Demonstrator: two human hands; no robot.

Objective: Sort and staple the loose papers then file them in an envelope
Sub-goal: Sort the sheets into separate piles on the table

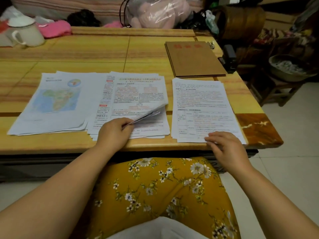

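Three paper stacks lay along the table's point(146, 49) near edge: a map stack point(51, 104) at left, a middle stack point(138, 100), a right stack point(200, 107); the left hand point(114, 131) pinched lifted sheets of the middle stack between thumb and curled fingers; the right hand point(224, 149) rested on the right stack's near edge, fingers loosely spread and holding nothing; brown envelopes point(194, 59) lay near the far right corner, a black stapler point(228, 57) beside them at the right edge.

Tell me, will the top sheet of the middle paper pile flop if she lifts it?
Probably floppy: the top printed white sheet already curls where the left hand pinches its corner. Likely light, since fingers alone raise it. Loose sheets beneath may slide.
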